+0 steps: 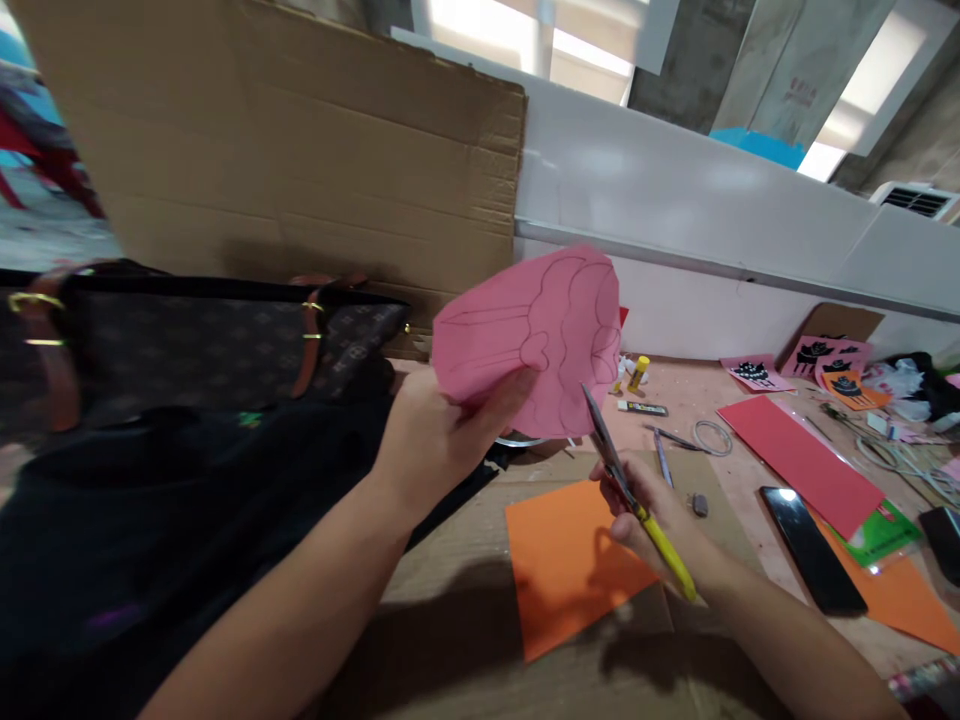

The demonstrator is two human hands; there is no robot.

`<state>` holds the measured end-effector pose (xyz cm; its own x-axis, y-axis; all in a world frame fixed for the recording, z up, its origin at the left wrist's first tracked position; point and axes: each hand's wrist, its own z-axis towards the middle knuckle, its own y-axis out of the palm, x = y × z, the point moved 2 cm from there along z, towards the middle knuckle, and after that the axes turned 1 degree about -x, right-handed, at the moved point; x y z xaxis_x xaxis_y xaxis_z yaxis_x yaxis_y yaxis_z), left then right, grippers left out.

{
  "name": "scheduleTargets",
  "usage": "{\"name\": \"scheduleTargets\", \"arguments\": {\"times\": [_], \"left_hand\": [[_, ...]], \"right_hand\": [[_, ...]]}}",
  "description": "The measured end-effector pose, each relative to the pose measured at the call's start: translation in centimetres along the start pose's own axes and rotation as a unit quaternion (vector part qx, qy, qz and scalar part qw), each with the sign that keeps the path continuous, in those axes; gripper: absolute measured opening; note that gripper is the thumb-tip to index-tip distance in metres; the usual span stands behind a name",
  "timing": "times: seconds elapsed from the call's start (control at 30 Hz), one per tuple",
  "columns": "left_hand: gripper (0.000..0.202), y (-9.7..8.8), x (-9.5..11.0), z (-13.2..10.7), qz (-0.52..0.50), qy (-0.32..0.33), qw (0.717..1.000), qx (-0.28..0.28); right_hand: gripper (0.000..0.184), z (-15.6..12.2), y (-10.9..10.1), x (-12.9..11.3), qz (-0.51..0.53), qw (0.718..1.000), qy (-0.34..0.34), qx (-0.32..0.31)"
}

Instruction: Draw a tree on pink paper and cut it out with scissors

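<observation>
My left hand is closed on the lower left part of a pink sheet of paper, thumb in front. Dark outlines of a cupcake-like shape, lying on its side, are drawn on the paper. In my right hand is a pair of scissors with yellow handles. Its blades point up and left, with the tip at the lower right of the pink paper; whether they touch it I cannot tell. Below both hands an orange sheet lies on brown cardboard.
A black phone, a red sheet, a yellow glue stick, a pen and a grey eraser-like lump lie to the right. On the left stands a brown patterned bag, before a large cardboard panel.
</observation>
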<state>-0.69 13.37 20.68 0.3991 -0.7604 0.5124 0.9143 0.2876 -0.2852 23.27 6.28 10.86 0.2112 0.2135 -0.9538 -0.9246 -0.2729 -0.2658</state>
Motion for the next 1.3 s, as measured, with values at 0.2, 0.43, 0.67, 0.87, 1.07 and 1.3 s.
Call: {"name": "scheduleTargets", "arguments": {"times": [0.2,0.43,0.67,0.87,1.07,1.3], "left_hand": [[0.033,2.8,-1.0,-0.3,-0.003,-0.039,0.994,-0.099],[0.032,5.5,-1.7,-1.6,-0.026,-0.070,0.984,-0.162],[0.027,5.3,-1.2,-2.1,0.000,-0.017,0.988,-0.150],[0.031,5.2,-0.8,-2.2,0.029,0.004,0.988,-0.153],[0.037,5.6,-0.9,-2.4,0.013,-0.015,0.988,-0.155],[0.039,5.7,-1.1,-2.4,0.013,-0.015,0.988,-0.152]], "right_hand": [[0.071,-3.7,-0.9,3.5,0.027,0.999,0.040,0.000],[0.075,-6.1,0.2,5.0,0.083,0.994,0.069,0.036],[0.076,-5.7,-0.1,4.9,0.070,0.994,0.072,0.040],[0.073,-5.6,-0.2,5.2,0.063,0.995,0.066,0.037],[0.075,-5.3,-0.1,4.4,0.059,0.994,0.080,0.045],[0.078,-5.5,-0.1,4.5,0.067,0.991,0.101,0.050]]}}
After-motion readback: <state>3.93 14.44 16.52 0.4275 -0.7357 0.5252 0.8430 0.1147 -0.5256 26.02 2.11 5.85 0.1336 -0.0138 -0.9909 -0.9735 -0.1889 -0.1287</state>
